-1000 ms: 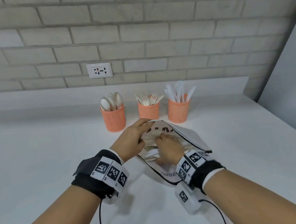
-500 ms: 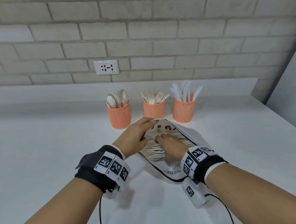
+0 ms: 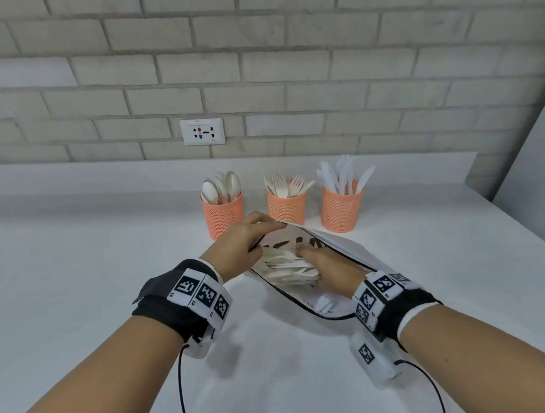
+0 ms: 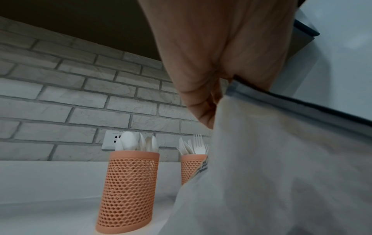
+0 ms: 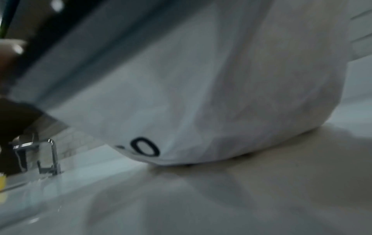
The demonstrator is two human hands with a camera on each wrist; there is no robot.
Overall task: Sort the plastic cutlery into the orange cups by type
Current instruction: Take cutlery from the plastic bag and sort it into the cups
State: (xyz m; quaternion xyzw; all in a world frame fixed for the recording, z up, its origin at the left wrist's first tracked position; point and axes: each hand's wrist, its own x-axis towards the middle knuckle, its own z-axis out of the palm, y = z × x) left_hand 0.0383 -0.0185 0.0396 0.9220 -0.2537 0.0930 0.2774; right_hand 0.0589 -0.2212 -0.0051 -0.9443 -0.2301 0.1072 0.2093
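White counter (image 3: 73, 292), three orange cups (image 3: 287, 206).

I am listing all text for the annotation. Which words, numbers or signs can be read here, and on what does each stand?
"O": one black character low on the white bag; it may be a zero.
Black lettering inside the bag's mouth: cut off, unreadable.
Wall socket: small print, too small to read.
Wrist bands: black-and-white square code markers; tiny digits beside them unreadable.

White plastic cutlery (image 3: 290, 268) heaped in pouch (image 3: 345, 249) before three orange cups (image 3: 286, 206).
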